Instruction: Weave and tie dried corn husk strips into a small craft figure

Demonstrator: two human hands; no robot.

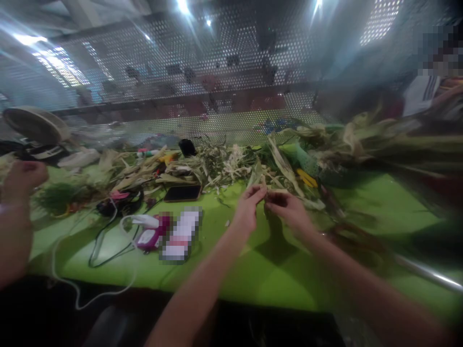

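Over the green table (231, 284), my left hand (251, 205) and my right hand (287, 206) meet at the fingertips. The left fingers are closed around the base of a pale green husk piece (256, 173) that points up and away. My right hand pinches at the same spot; what lies between its fingertips is too small and blurred to name. A heap of dry husks and shreds (231, 164) lies just beyond both hands. Long husk leaves (284, 161) lean beside the right hand.
Left of my hands lie a dark phone (183, 193), a blurred-out phone (182, 236), a magenta packet (154, 236) and a white cable (104, 293). Another person's arm (16, 231) is at far left. Right are yellow-handled scissors (306, 178), a green basket (307, 161) and a metal rod (430, 273).
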